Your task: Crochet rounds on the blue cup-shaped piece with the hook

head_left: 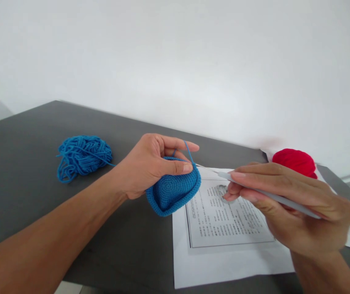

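My left hand [150,163] is closed on a round blue crocheted piece [171,192], thumb pressed on its upper rim, with a blue strand running over the forefinger. My right hand [288,204] grips a light grey crochet hook [267,194] like a pencil; its thin metal tip points left at the rim of the piece by my left thumb. A loose bundle of blue yarn [81,157] lies on the dark grey table [24,183] at the left, joined to the piece by a strand.
A printed white paper sheet [227,245] lies under my right hand, near the table's front edge. A ball of red yarn [296,161] sits behind my right hand at the table's far edge. A white wall stands behind.
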`<state>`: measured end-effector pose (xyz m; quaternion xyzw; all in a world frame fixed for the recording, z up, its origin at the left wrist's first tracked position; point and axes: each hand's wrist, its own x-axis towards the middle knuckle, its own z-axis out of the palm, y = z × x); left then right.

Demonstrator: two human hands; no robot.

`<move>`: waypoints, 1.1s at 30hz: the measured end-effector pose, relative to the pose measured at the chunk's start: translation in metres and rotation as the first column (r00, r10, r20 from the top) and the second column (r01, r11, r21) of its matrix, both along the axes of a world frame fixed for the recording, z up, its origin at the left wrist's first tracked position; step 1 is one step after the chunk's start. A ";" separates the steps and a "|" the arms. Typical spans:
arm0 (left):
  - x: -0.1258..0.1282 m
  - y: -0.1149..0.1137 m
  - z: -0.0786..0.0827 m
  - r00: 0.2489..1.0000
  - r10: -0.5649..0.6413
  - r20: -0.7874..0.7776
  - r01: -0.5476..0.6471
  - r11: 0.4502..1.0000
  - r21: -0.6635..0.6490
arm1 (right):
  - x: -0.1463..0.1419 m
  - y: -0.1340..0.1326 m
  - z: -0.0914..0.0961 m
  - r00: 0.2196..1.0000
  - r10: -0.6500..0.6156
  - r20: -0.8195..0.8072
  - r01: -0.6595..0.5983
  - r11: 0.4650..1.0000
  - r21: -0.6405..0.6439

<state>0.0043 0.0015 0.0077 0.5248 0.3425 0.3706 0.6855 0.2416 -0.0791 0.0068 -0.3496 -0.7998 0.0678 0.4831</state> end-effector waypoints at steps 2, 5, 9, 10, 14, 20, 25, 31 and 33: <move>-0.001 0.000 0.000 1.000 0.000 -0.016 0.001 1.000 0.012 | 0.000 -0.001 0.001 1.000 -0.006 -0.015 0.006 1.000 -0.016; -0.002 0.001 0.000 0.999 -0.004 -0.033 0.005 1.000 0.019 | 0.000 -0.001 0.002 1.000 0.001 -0.023 -0.002 1.000 -0.022; -0.001 0.002 0.000 0.999 -0.028 -0.045 0.030 0.999 0.030 | 0.000 -0.001 0.003 1.000 0.017 0.006 -0.017 1.000 -0.004; -0.001 0.002 0.001 0.998 -0.029 -0.052 0.031 0.999 0.036 | 0.000 -0.001 0.003 1.000 0.016 0.018 -0.016 1.000 0.002; -0.002 0.003 0.002 0.995 -0.038 -0.087 0.042 0.998 0.036 | 0.002 -0.002 0.006 1.000 0.016 0.022 -0.016 0.999 -0.035; -0.003 0.004 0.002 0.995 -0.070 -0.066 0.072 0.997 0.039 | 0.004 -0.001 0.002 0.971 0.059 -0.233 -0.116 0.964 -0.240; -0.002 0.003 0.001 0.998 -0.057 -0.017 0.058 0.997 0.044 | -0.005 0.005 -0.006 0.796 0.006 -0.605 -0.315 0.858 -0.406; 0.007 -0.003 -0.008 0.999 0.037 0.030 -0.039 0.998 0.046 | -0.036 0.013 -0.018 0.530 -0.179 -0.829 -0.499 0.724 -0.476; 0.012 -0.007 -0.011 0.998 0.046 0.044 -0.048 0.998 0.047 | -0.045 0.013 -0.021 0.522 -0.189 -0.831 -0.486 0.735 -0.473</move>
